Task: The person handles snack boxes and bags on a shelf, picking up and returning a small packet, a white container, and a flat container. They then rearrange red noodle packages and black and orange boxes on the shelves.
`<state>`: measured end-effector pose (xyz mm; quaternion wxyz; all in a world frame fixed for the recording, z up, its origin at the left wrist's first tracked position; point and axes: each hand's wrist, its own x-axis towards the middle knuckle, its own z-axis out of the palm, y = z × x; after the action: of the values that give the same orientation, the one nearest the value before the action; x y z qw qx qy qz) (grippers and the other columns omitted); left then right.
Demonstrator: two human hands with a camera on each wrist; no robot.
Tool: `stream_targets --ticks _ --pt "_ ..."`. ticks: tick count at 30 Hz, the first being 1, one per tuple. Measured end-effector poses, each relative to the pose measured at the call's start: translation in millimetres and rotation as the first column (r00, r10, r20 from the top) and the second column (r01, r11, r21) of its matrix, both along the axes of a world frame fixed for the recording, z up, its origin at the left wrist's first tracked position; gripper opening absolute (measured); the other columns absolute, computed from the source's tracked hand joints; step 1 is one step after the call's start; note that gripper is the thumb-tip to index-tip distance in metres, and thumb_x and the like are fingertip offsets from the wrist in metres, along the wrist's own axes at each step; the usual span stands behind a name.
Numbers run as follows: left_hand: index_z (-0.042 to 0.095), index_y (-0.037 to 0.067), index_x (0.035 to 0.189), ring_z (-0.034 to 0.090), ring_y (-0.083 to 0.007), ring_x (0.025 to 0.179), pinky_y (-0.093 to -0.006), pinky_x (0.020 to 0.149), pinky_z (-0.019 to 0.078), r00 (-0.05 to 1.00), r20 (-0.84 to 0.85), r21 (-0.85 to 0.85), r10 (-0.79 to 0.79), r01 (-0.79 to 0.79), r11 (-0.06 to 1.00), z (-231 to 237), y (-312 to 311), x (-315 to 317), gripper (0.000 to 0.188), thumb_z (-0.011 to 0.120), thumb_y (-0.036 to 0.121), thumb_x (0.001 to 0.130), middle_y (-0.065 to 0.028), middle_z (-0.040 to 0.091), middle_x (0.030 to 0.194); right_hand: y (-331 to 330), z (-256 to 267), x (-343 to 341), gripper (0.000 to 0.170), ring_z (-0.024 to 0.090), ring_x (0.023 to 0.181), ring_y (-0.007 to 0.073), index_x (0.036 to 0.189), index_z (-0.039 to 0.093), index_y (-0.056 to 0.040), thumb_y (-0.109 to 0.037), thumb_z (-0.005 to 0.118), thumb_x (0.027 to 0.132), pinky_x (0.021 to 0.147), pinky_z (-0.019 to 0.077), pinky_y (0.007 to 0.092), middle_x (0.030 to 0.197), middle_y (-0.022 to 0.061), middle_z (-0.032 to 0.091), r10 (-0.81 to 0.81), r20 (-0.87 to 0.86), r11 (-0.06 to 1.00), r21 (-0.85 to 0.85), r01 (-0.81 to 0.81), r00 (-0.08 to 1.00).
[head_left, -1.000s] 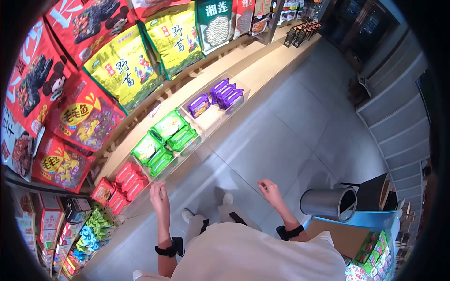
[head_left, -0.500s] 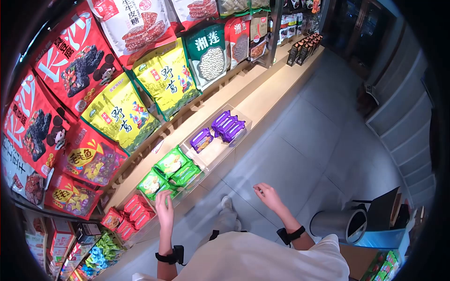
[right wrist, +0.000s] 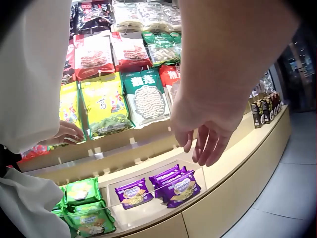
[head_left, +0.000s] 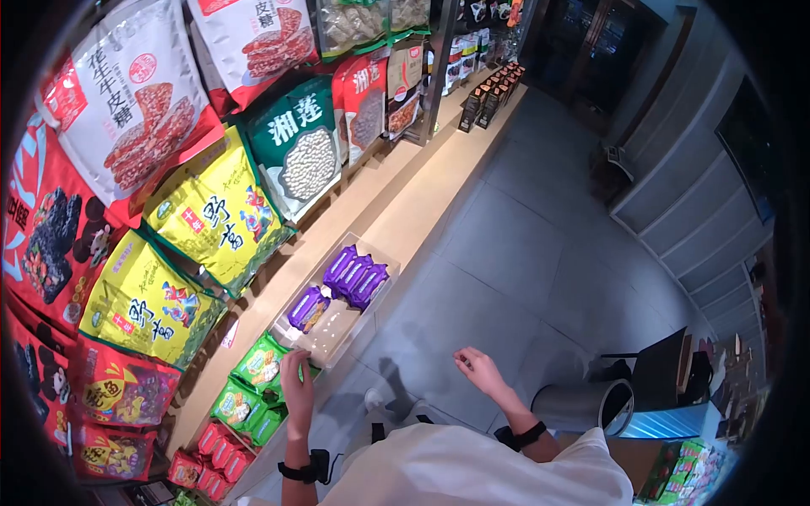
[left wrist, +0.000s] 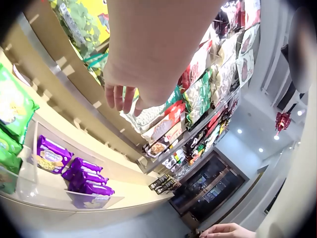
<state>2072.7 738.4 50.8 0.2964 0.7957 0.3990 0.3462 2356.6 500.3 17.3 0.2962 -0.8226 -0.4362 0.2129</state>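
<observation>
My left hand (head_left: 297, 392) hangs with loosely bent fingers beside the shelf, holding nothing. In the head view it overlaps the edge of the green snack packs (head_left: 238, 403). Just beyond it, a clear acrylic bin (head_left: 337, 339) holds several purple snack packs (head_left: 356, 277) at its far end. My right hand (head_left: 483, 371) is over the floor, its fingers relaxed and nothing in them. In the right wrist view the right hand (right wrist: 205, 131) overlaps the shelf just right of the purple packs (right wrist: 181, 189). Red snack packs (head_left: 221, 455) lie nearest my body.
Large hanging bags, including yellow pouches (head_left: 219, 207) and a green pouch (head_left: 299, 148), line the wall above the wooden shelf (head_left: 422, 202). Black boxes (head_left: 489, 97) stand farther along it. A metal bin (head_left: 582, 406) stands on the grey tiled floor (head_left: 515, 244) at the right.
The head view has shifted forward along the shelf: the purple and green packs now appear lower and farther left, nearer my left hand. Both hands keep their relaxed pose.
</observation>
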Motion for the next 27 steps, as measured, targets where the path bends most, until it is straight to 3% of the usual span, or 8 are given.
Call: stream_targets --ticks 3,6,10,13,15,20,21,27 --pt "0.057 -0.002 0.095 0.055 -0.0308 0.093 -0.0361 0.084 0.0419 0.995 0.044 0.018 -0.095 0.094 0.995 13 13 52 0.014 0.050 -0.003 0.083 -0.0147 0.056 0.095 -18 -7 30 0.016 0.062 0.079 0.0260 0.096 0.060 -0.0028 -0.015 0.056 0.086 0.067 0.0515 0.0321 0.090 0.0112 0.060 -0.101 -0.034 0.994 0.047 0.103 0.994" --pt "0.055 -0.002 0.100 0.055 -0.0306 0.096 -0.0357 0.087 0.0413 0.981 0.099 0.032 -0.164 0.162 0.986 61 15 115 0.021 0.051 -0.007 0.081 -0.0153 0.057 0.100 -38 -15 66 0.014 0.062 0.076 0.0277 0.094 0.060 -0.0030 -0.013 0.057 0.084 0.065 0.0509 0.0341 0.088 0.0118 0.061 -0.215 -0.092 0.973 0.061 0.222 0.972" --pt "0.054 -0.002 0.104 0.055 -0.0319 0.097 -0.0393 0.087 0.0427 0.962 0.067 0.324 -0.263 0.228 0.918 157 -2 199 0.031 0.052 -0.012 0.074 -0.0169 0.057 0.105 -64 -32 138 0.015 0.062 0.077 0.0274 0.095 0.060 -0.0025 -0.013 0.057 0.085 0.064 0.0514 0.0337 0.089 0.0129 0.061 -0.267 -0.089 0.963 0.024 0.270 0.960" --pt "0.052 0.000 0.105 0.055 -0.0369 0.096 -0.0430 0.081 0.0465 0.884 0.073 0.602 -0.462 0.331 0.727 216 -28 266 0.035 0.053 -0.008 0.071 -0.0198 0.056 0.105 -78 -41 203 0.015 0.062 0.077 0.0271 0.097 0.059 -0.0022 -0.012 0.056 0.085 0.065 0.0513 0.0333 0.090 0.0129 0.061 -0.289 -0.087 0.956 0.032 0.292 0.953" --pt "0.055 0.011 0.096 0.053 -0.0321 0.097 -0.0440 0.077 0.0474 0.840 0.131 0.696 -0.527 0.300 0.652 234 -53 309 0.026 0.058 0.003 0.072 -0.0124 0.054 0.101 -88 -42 250 0.016 0.062 0.077 0.0266 0.097 0.060 -0.0024 -0.012 0.056 0.085 0.065 0.0512 0.0330 0.090 0.0124 0.061 -0.305 -0.102 0.952 0.006 0.307 0.947" --pt "0.033 0.019 0.130 0.033 -0.0276 0.123 -0.0532 0.083 0.0469 0.674 -0.175 0.747 -0.718 0.566 0.349 287 -87 386 0.040 0.047 0.024 0.093 -0.0036 0.038 0.120 -120 -50 353 0.016 0.062 0.076 0.0269 0.098 0.059 -0.0017 -0.011 0.056 0.085 0.066 0.0507 0.0331 0.090 0.0128 0.061 -0.369 -0.078 0.925 0.066 0.374 0.926" --pt "0.033 0.018 0.129 0.034 -0.0281 0.121 -0.0533 0.083 0.0468 0.645 -0.174 0.777 -0.744 0.554 0.299 291 -85 404 0.040 0.047 0.024 0.092 -0.0042 0.038 0.121 -127 -49 368 0.015 0.062 0.076 0.0269 0.098 0.059 -0.0015 -0.011 0.057 0.085 0.066 0.0506 0.0332 0.090 0.0129 0.061 -0.384 -0.085 0.918 0.066 0.390 0.919" --pt "0.037 0.017 0.127 0.041 -0.0315 0.111 -0.0539 0.078 0.0464 0.674 -0.107 0.866 -0.731 0.424 0.265 284 -61 511 0.039 0.046 0.022 0.090 -0.0076 0.039 0.123 -118 -48 457 0.014 0.063 0.075 0.0264 0.096 0.059 -0.0019 -0.010 0.058 0.084 0.065 0.0507 0.0329 0.091 0.0121 0.062 -0.356 -0.066 0.934 0.021 0.358 0.932"
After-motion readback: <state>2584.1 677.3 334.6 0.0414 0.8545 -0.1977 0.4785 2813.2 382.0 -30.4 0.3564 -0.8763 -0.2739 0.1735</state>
